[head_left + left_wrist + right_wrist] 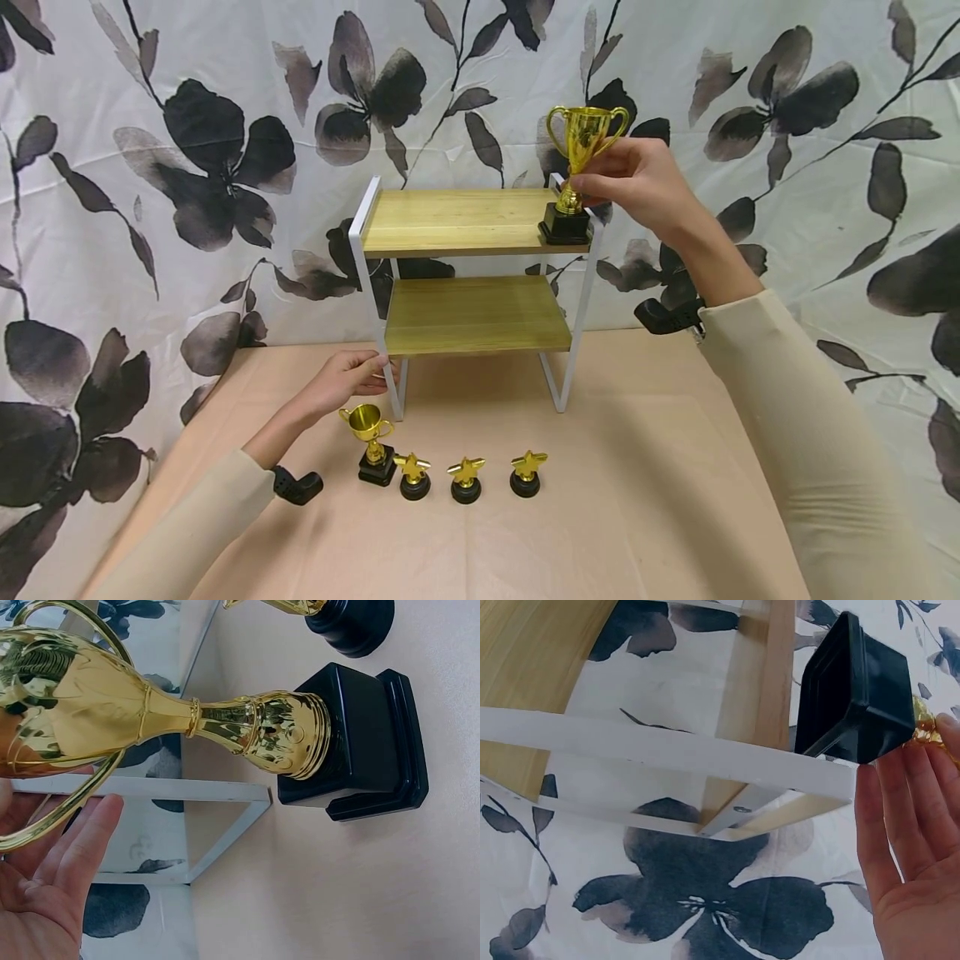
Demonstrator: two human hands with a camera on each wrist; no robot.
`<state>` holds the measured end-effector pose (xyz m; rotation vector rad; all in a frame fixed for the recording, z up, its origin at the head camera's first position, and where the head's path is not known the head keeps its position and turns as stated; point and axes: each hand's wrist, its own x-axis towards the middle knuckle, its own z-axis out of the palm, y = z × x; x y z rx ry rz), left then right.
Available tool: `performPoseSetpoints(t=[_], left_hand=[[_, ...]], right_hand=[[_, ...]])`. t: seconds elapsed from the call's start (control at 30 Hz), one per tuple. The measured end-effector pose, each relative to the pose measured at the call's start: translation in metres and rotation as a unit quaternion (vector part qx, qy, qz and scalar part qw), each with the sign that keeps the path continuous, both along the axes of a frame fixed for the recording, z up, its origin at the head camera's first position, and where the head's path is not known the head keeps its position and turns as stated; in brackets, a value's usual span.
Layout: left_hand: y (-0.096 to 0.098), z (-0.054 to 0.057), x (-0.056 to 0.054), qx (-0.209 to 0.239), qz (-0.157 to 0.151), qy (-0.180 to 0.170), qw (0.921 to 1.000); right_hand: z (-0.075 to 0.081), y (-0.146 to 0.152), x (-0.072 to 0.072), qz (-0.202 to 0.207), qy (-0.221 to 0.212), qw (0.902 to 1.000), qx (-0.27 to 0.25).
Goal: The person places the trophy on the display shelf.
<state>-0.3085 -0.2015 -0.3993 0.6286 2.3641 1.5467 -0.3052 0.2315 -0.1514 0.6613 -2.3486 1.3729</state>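
My right hand (pixel 633 179) grips a gold two-handled trophy cup (pixel 587 133) by its narrow stem. The cup is upright, its black square base (pixel 881 697) overlapping the right end of the upper shelf board in the head view; the right wrist view shows the base's hollow underside. My left hand (pixel 341 385) holds the left front leg of a small two-tier shelf (pixel 480 312), thumb and fingers on either side of it. A second trophy cup (pixel 367 422) stands on the table beside this hand and partly covers it (pixel 56 874) in the left wrist view.
Several small gold star trophies on round black bases stand in a row on the table: the left one (pixel 414 479), the middle one (pixel 466 482) and the right one (pixel 527 475). A floral cloth (pixel 225 167) hangs behind the shelf. The table (pixel 465 558) has a peach-coloured cover.
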Motion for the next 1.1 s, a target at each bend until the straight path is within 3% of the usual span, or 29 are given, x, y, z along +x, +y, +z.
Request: performPoseSetpoints(t=[0.43, 1.1], left_hand=[[0.000, 0.000, 0.001, 0.006, 0.010, -0.003, 0.9999], [0.003, -0.003, 0.000, 0.003, 0.015, -0.002, 0.9999]], right_hand=[[-0.002, -0.008, -0.018, -0.012, -0.031, 0.9994, 0.004], [-0.003, -0.012, -0.026, -0.022, -0.054, 0.9982, 0.017]])
